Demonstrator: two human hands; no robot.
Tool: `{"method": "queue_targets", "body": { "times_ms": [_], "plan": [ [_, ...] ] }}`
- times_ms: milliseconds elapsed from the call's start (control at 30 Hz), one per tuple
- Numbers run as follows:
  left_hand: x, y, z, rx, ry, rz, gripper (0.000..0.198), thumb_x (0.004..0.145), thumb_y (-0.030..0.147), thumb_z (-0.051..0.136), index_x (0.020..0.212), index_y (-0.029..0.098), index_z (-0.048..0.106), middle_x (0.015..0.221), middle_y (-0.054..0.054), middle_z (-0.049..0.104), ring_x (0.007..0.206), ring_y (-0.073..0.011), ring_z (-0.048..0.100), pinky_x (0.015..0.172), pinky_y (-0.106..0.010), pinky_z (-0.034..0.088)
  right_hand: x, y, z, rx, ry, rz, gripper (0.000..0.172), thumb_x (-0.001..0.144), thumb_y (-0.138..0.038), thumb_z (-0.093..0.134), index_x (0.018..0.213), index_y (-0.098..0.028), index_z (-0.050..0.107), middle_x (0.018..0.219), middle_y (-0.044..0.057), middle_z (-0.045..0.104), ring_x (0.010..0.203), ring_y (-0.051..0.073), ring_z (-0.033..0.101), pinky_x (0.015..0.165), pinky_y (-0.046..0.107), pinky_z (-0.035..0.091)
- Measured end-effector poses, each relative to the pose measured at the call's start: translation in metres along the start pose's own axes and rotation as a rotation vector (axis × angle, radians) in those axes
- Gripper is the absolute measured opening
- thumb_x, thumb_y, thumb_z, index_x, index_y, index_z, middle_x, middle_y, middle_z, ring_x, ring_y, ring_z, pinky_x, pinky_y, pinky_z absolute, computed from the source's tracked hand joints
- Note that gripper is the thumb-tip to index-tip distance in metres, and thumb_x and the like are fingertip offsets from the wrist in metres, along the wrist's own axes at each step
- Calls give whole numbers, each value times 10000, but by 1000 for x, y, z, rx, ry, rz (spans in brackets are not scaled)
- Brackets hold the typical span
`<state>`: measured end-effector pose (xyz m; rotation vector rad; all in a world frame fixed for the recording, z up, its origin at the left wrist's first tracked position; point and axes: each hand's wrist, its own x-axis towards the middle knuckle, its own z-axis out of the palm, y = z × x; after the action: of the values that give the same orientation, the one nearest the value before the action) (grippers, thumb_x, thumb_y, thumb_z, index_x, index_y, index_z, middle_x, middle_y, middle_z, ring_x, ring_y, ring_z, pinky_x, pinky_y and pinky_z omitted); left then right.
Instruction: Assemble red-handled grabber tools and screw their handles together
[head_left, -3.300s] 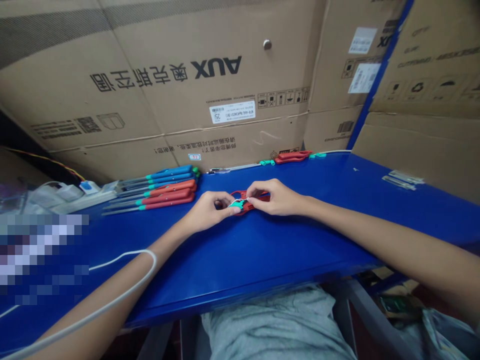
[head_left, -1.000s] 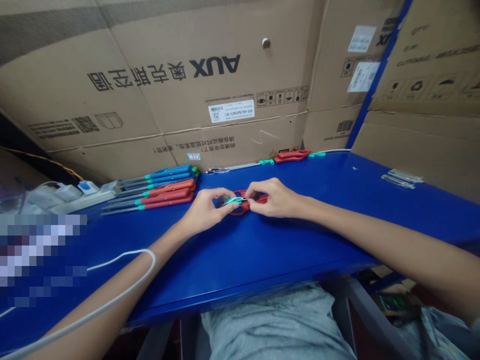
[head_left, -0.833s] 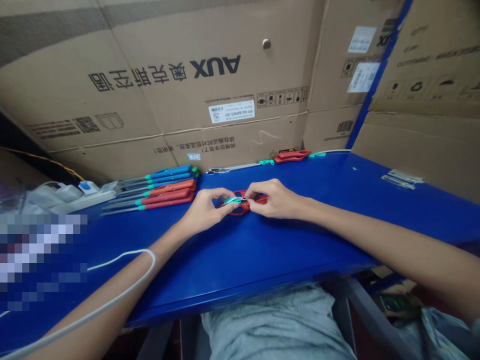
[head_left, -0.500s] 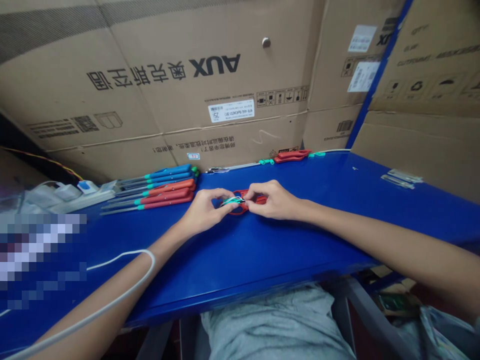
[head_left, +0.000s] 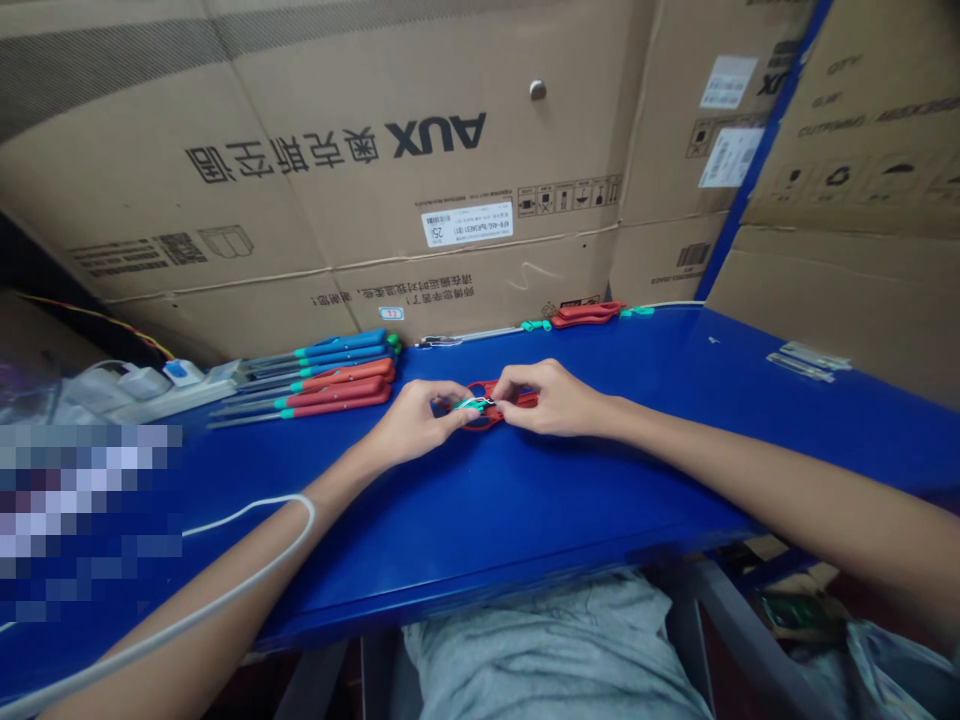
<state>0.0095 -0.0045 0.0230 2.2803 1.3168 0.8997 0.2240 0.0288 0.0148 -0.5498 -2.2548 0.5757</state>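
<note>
My left hand pinches a small green piece at the middle of the blue table, with thin white wires running from it. My right hand is closed, thumb and forefinger together at the right end of these wires. What exactly sits between its fingertips is too small to make out. Below both hands lies a red plastic part with loop-shaped openings, partly covered by the fingers.
Blue- and red-handled tools with grey shafts lie at left beside a white power strip. Red handles lie along the cardboard. Clear strips lie at right. A white cable crosses my left forearm.
Both hands stay almost in place, with only slight finger movement around the green piece and wires. The whole view has shifted slightly.
</note>
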Motion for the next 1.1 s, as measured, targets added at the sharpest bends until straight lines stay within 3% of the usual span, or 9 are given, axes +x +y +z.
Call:
{"method": "queue_targets", "body": {
  "times_ms": [267,533,700,800,1100],
  "plan": [
    [-1,0,-2,-8,3,-4,285,789,415,641,828,148,731,806,-48,745,734,-182,631,687,-280,485,-2,4,3,-9,-28,40,89,804,-176,573,830,-141,651,780,36,707,663,115,617,621,231,457],
    [-1,-3,0,-11,2,18,282,812,412,635,906,164,732,913,-51,758,806,-201,665,738,-297,494,0,5,4,132,-24,74,82,831,-210,576,844,-146,625,797,46,701,714,138,650,665,254,496],
    [-1,-6,3,-92,31,-28,363,787,414,673,1042,161,620,828,-47,742,764,-196,676,726,-312,511,1,8,-2,-102,-86,-44,130,856,-171,545,884,-145,669,854,69,713,746,154,640,716,281,490],
    [0,-7,4,-165,29,-49,323,785,415,679,949,176,537,816,-38,726,779,-194,691,697,-294,517,2,11,-4,-212,-90,-103,155,877,-170,540,911,-142,689,898,93,704,773,166,635,735,295,489],
    [0,-13,3,-56,5,-5,276,846,448,615,892,189,535,800,-25,727,767,-189,689,663,-271,513,1,18,1,-213,-18,-120,148,902,-171,537,968,-164,670,957,83,709,878,182,650,806,310,498]
  ]
}}
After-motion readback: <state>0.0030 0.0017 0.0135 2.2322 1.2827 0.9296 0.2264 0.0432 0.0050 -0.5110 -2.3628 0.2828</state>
